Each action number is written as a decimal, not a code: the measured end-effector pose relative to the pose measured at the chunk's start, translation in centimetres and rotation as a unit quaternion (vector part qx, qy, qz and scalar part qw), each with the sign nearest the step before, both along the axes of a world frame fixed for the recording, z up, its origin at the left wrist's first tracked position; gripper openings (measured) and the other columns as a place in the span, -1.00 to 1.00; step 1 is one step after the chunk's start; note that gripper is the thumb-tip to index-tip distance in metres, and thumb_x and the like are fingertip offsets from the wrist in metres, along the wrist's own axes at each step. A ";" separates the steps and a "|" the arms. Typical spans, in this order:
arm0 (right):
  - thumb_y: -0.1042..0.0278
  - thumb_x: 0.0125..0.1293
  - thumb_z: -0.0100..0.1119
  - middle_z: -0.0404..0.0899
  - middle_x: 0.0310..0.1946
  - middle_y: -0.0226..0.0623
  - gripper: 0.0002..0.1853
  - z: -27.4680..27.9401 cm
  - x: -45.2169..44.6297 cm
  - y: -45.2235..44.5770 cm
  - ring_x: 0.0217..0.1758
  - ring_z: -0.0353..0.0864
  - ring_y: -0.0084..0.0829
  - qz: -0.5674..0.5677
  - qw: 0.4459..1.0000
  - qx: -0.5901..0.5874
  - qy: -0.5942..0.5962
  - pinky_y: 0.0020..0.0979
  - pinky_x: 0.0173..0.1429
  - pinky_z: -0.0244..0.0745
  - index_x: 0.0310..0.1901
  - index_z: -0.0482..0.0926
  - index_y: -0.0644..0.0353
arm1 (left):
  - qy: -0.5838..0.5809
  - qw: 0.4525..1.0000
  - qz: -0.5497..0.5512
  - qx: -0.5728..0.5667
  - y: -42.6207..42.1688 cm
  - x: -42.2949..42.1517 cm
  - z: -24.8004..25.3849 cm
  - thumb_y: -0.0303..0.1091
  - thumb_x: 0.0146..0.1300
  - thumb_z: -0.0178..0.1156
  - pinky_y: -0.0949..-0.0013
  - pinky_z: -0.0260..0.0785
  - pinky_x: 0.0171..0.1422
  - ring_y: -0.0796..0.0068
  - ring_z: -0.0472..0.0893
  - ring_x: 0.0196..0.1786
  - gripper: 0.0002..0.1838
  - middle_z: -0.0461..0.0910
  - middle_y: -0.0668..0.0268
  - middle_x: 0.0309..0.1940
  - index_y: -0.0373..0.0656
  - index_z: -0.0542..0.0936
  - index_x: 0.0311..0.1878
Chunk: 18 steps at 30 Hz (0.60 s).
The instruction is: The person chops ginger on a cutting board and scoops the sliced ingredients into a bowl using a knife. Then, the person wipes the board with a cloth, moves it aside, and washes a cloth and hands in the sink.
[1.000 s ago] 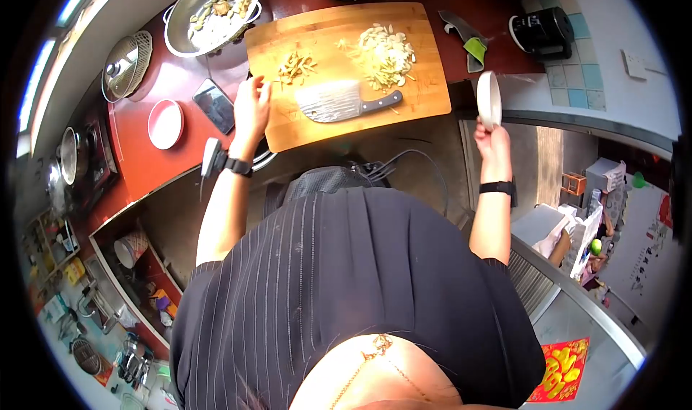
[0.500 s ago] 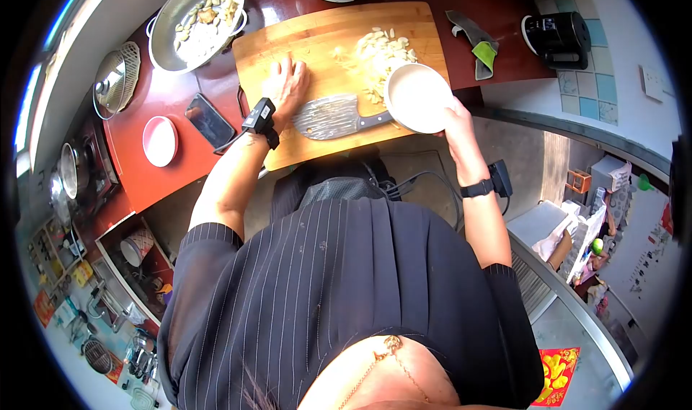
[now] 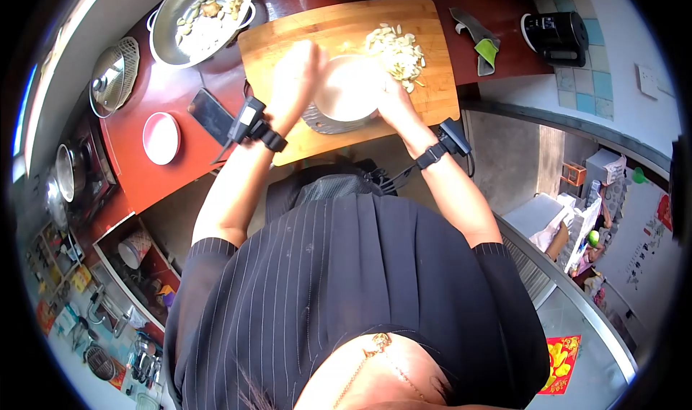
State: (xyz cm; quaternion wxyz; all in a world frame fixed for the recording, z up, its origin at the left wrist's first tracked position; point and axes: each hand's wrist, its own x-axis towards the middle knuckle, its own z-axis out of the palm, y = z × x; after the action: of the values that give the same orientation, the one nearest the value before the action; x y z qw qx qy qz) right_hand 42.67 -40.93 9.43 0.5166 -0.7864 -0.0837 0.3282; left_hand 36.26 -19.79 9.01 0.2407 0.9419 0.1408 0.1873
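Observation:
A white bowl (image 3: 346, 91) is over the wooden cutting board (image 3: 267, 46), gripped at its right side by my right hand (image 3: 393, 101). My left hand (image 3: 297, 71) is closed beside the bowl's left rim, its fingers curled in; what they hold, if anything, I cannot make out. Beneath the bowl lies a cleaver (image 3: 324, 124), its blade partly covered and its handle hidden. Pale chopped garlic-like pieces (image 3: 398, 53) form a loose pile on the board, right of the bowl.
At the upper left sits a metal pan (image 3: 164, 38) with pale pieces in it. A phone (image 3: 209, 114) and a pink-rimmed bowl (image 3: 161, 138) lie left of the board. To the right are a peeler-like tool with a green part (image 3: 484, 53) and a black kettle (image 3: 555, 38).
The white bowl has moved left with my right hand, from beside the garlic pile to over the cleaver. My left hand has risen off the board and its fingers have closed.

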 end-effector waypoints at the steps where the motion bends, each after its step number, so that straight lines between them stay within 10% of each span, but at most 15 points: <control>1: 0.38 0.39 0.01 0.66 0.04 0.04 -0.61 -0.6 -0.1 0.6 0.12 0.65 -0.19 0.010 1.000 -0.028 -0.007 -0.29 0.20 0.51 0.20 0.50 0.31 | 0.027 0.999 -0.025 0.004 -1.1 -0.4 0.4 -0.14 0.40 0.23 0.11 0.52 -0.18 0.01 0.64 -0.28 -0.75 0.62 0.06 -0.30 -0.15 0.57 -0.18; 6: 0.40 0.38 0.04 0.66 0.03 0.04 -0.59 -1.1 -0.9 2.8 0.11 0.65 -0.16 0.015 0.997 -0.007 -0.082 -0.28 0.20 0.52 0.23 0.48 0.32 | -0.006 0.993 -0.079 -0.083 -1.4 -2.8 3.6 -0.22 0.44 0.17 0.09 0.53 0.01 0.00 0.67 -0.11 -0.71 0.66 0.04 -0.12 -0.08 0.62 0.14; 10: 0.31 0.41 0.14 0.68 0.01 -0.11 -0.59 -2.1 -1.2 3.8 0.08 0.66 -0.34 0.002 0.995 0.098 -0.013 -0.35 0.17 0.53 0.21 0.50 0.33 | -0.034 0.987 0.044 -0.151 2.5 -4.7 3.0 -0.39 0.44 0.16 0.26 0.55 -0.10 0.16 0.73 -0.22 -0.81 0.69 0.07 -0.19 -0.22 0.66 0.01; 18: 0.15 0.46 0.18 0.68 -0.05 -0.30 -0.54 -2.5 -2.6 6.9 -0.10 0.64 -0.53 0.026 0.991 0.123 -0.049 -0.46 -0.02 0.57 0.21 0.50 0.34 | 0.152 0.857 0.093 -0.483 6.0 -9.5 2.4 -0.08 0.48 0.13 0.50 0.40 -0.38 0.67 0.55 -0.44 -0.61 0.57 0.41 -0.49 -0.23 0.65 0.07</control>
State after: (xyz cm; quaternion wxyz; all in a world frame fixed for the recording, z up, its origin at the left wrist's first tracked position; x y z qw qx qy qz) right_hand 40.11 -34.00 6.89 0.5962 -0.7294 -0.1696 0.2896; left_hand 26.80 -13.79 11.41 0.6223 0.7069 0.3349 -0.0285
